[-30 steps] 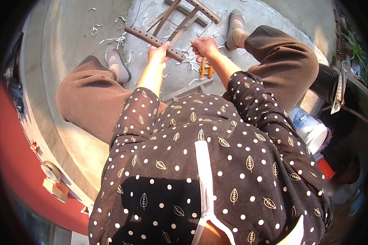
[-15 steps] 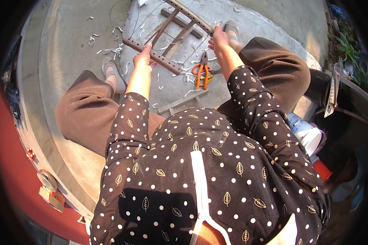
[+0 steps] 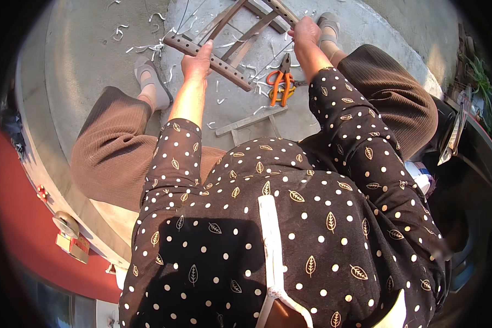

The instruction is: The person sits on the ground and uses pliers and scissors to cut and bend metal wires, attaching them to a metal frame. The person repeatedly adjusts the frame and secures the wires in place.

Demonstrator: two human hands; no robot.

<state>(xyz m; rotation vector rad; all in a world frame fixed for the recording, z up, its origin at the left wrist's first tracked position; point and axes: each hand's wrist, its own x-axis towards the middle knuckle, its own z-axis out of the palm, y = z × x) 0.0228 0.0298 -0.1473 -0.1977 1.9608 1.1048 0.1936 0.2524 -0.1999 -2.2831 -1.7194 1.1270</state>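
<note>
A brown wooden folding stool frame, with crossed legs and rows of holes along its top bars, is held out in front of me, tilted. My left hand is closed around the nearer bar, thumb on top. At the end of the farther bar, my right hand grips it with the fingers curled. No seat cords show across the frame. Below my right hand, orange-handled pliers lie on the concrete, over a yellow-handled tool that is partly hidden.
White cord scraps are scattered over the concrete slab. A grey wooden frame lies before my lap, and a grey bar is beyond the stool. My shoes flank the work. Plants stand far right.
The whole view has shifted, so things sit higher and farther right. Both hands keep their hold on the stool frame, which has moved slightly away from me.
</note>
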